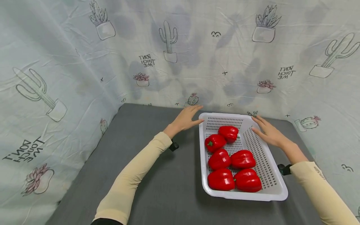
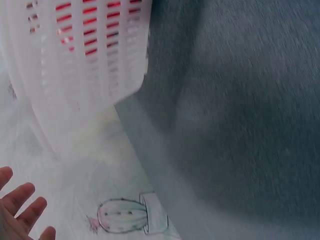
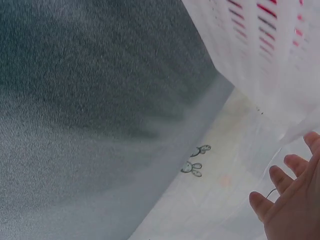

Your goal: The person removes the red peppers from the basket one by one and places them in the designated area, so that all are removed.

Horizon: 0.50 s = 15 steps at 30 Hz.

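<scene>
A white plastic basket with slotted walls stands right of centre on the dark table. Several glossy red bell peppers lie in it, mostly toward its near and left side. My left hand is at the basket's far left corner, fingers extended, thumb tip right at the rim. On the opposite side my right hand reaches over the far right rim with fingers spread. Through the basket wall, red shows in the left wrist view. Loosely extended fingers of the right hand appear beside the basket in the right wrist view.
The grey table ends at a far edge just beyond the basket. Behind and beside it hangs a pale curtain printed with cacti and lettering. A dark wrist strap sits on the right forearm, close to the basket's right side.
</scene>
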Available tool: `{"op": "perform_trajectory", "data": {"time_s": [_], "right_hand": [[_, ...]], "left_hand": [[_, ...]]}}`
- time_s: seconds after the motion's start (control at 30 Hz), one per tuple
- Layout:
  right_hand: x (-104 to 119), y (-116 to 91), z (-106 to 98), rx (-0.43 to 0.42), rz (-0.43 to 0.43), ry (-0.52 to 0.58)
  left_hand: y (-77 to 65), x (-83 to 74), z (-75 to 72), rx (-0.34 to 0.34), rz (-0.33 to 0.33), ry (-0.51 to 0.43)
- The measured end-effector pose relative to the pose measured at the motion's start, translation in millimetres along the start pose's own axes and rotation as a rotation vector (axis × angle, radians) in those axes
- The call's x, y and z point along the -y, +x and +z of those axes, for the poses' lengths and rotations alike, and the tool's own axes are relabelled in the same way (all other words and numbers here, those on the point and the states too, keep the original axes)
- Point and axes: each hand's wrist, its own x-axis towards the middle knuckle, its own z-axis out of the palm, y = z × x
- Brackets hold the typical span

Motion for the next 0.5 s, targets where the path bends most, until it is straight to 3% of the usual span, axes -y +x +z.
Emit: {"op": "perform_trajectory", "data": {"time_s": [0.3, 0.5], "right_hand": [[8.8, 2.5, 8.0, 0.025, -0.010, 0.017], [12.4, 2.6, 13.3, 0.035, 0.009, 0.022]], "left_hand": [[4.5, -20.7, 7.7, 0.051, 0.025, -0.083], [7.7, -36.0, 13.1, 0.075, 0.062, -0.088]]}}
